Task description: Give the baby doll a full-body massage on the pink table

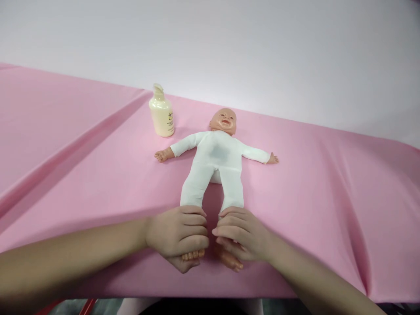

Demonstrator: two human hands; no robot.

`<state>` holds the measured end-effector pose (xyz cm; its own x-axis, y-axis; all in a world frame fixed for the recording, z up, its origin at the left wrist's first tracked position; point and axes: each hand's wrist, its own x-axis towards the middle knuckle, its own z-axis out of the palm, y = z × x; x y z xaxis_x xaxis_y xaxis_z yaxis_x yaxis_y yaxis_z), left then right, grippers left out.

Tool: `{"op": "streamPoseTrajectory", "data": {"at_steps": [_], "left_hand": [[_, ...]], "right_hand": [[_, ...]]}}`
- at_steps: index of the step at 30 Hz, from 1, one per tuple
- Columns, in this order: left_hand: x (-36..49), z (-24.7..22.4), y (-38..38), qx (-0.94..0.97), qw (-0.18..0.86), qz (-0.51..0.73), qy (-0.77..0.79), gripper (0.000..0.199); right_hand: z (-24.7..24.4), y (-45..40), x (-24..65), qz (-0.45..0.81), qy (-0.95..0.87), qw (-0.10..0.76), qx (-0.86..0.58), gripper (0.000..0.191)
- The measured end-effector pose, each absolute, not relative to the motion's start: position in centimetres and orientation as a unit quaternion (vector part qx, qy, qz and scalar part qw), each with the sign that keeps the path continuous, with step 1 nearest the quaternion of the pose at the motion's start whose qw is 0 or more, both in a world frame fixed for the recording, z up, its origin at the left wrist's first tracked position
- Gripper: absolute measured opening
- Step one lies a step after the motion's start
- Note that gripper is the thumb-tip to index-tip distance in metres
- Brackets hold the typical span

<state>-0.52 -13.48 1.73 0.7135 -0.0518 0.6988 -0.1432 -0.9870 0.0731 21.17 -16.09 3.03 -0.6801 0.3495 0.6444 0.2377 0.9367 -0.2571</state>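
Note:
A baby doll (218, 151) in a white cloth body lies on its back, head away from me, arms spread and legs toward me. My left hand (179, 232) is wrapped round the lower leg and foot on the left, with the toes showing below my fingers. Round the other lower leg curls my right hand (241, 232), its fingers bent over the ankle and part of the foot visible underneath. A greyish patch marks the doll's belly.
A pale yellow pump bottle (162, 114) stands upright beyond the doll's arm on the left. Pink cloth (98, 175) with raised folds covers the table, and its front edge runs close to my wrists. Behind the table rises a white wall (210, 48).

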Motion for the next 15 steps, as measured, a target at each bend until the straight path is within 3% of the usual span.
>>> {"op": "streamPoseTrajectory", "data": {"at_steps": [6,15], "left_hand": [[-0.30,2.09,-13.73,0.916,0.036,0.396,-0.061,0.011],[-0.16,2.38,-14.31,0.877,-0.016,0.478,-0.050,0.007]], "right_hand": [[2.69,-16.04,21.29,0.088,-0.916,0.357,-0.160,0.019],[2.31,-16.19,21.13,0.092,-0.922,0.322,-0.194,0.043]]}}
